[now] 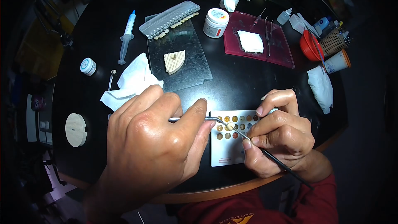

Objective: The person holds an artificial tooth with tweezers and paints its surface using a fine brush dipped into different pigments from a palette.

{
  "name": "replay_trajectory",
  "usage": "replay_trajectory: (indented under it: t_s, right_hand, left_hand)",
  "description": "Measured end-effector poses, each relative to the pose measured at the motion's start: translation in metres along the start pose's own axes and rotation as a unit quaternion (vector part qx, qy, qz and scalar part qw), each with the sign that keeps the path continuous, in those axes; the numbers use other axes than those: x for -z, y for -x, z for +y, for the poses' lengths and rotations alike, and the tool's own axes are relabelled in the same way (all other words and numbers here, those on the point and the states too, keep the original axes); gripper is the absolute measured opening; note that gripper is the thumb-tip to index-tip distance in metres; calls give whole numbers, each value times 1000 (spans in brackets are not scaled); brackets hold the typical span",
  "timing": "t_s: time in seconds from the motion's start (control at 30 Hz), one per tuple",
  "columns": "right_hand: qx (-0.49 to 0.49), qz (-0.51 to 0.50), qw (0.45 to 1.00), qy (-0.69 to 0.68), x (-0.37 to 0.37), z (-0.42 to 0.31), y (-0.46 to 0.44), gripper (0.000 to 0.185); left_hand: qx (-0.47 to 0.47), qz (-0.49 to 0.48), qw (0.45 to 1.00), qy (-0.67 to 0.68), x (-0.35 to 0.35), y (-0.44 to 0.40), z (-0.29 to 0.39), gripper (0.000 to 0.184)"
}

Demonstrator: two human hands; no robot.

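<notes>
My left hand point(153, 137) is closed around a slim metal instrument with a bent tip point(212, 118), which looks like dental tweezers. At its tip is a small cream-coloured dental crown point(230, 126). My right hand point(284, 135) pinches a thin brush point(278, 162) with a black handle. The brush's point meets or nearly meets the crown; exact contact is too small to tell. Directly below both tools lies a white palette point(224, 151) with rows of round wells in yellow, brown and reddish shades. My right hand covers part of its right side.
Beyond my hands are a glass slab point(190, 64), a beige honeycomb firing tray point(174, 62), a shade guide point(170, 18), a white jar point(216, 23) and a dark red mat point(273, 49). Crumpled tissue point(134, 76) and a syringe point(126, 41) lie left; a red bowl point(309, 45) stands right.
</notes>
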State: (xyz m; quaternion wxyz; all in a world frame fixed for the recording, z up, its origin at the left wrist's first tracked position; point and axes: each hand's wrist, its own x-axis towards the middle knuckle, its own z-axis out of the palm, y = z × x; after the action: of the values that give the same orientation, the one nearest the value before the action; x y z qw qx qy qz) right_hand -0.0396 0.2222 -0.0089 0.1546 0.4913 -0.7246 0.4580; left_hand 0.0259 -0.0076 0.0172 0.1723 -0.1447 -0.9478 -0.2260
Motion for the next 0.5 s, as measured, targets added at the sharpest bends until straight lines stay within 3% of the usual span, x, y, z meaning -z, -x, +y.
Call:
replay_trajectory:
  t_s: [0.5]
  right_hand:
    - [8,-2,1000,-8,1,-2,-1,20]
  left_hand:
    - [9,1,1000,0,0,0,2,26]
